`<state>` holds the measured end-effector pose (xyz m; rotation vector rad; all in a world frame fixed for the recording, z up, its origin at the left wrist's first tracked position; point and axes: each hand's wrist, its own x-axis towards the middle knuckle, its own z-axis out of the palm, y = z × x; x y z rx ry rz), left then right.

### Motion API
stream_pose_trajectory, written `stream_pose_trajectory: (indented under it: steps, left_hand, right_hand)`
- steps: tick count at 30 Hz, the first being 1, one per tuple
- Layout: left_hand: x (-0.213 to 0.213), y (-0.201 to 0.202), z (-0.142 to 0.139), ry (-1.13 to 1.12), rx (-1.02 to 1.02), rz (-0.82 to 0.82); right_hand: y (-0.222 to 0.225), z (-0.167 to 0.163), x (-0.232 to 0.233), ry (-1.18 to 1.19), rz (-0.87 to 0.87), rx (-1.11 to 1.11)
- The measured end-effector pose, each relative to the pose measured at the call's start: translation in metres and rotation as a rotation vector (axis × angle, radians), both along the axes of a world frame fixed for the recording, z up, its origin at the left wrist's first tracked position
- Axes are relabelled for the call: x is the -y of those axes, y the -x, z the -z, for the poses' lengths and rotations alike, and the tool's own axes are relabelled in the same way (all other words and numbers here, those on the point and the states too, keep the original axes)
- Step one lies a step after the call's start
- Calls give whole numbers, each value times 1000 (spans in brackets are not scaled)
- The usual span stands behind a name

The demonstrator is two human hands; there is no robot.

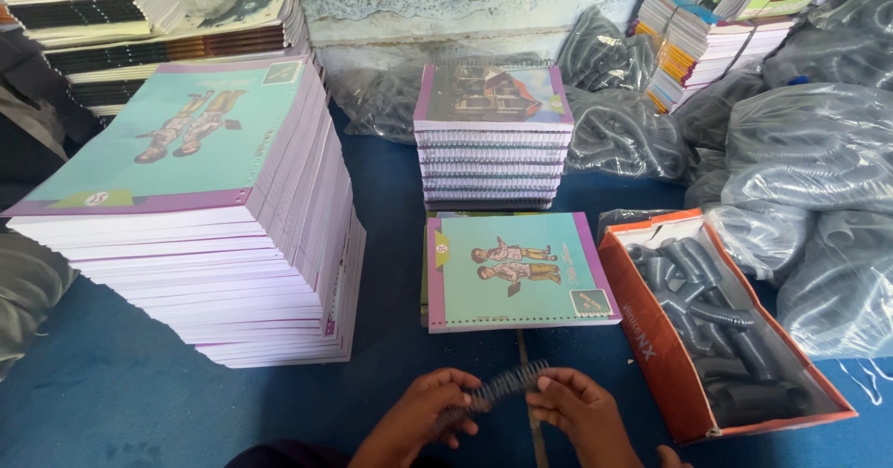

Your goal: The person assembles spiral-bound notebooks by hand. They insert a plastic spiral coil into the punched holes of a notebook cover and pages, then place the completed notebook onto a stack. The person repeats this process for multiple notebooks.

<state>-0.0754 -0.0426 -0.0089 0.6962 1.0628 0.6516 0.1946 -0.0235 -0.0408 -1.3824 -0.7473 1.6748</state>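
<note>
Here both hands meet low in the head view over the blue worktop [121,384]. The left hand [419,417] and the right hand [577,407] each pinch one end of a dark spiral binding coil [498,386], fingers closed narrowly around it, so the coil spans the gap between them, tilted up toward the right. Just beyond the coil lies a teal notebook with a purple border [516,271], flat on the worktop. Right of it sits an orange cardboard box [651,338] filled with more dark coils. A tall stack of unbound notebooks [233,235] stands to the left, and a shorter stack of spiral-bound notebooks [493,142] stands behind. Clear plastic bags of coils [809,152] pile up on the right.
</note>
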Motion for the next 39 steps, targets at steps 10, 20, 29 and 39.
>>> stream_pose_trajectory:
  steps: [10, 20, 29, 39]
  left_hand:
    - [-3, 6, -52, -546, -489, 210]
    - [8, -14, -61, -702, -386, 88]
    - [11, -22, -56, -914, -478, 114]
    - [15, -28, -65, -932, -576, 90]
  right_hand:
    - [29, -27, 9, 0, -44, 153]
    - [52, -42, 10, 150, -217, 188]
    - [36, -56, 4, -37, -384, 374]
    - [28, 0, -11, 430, 58, -175]
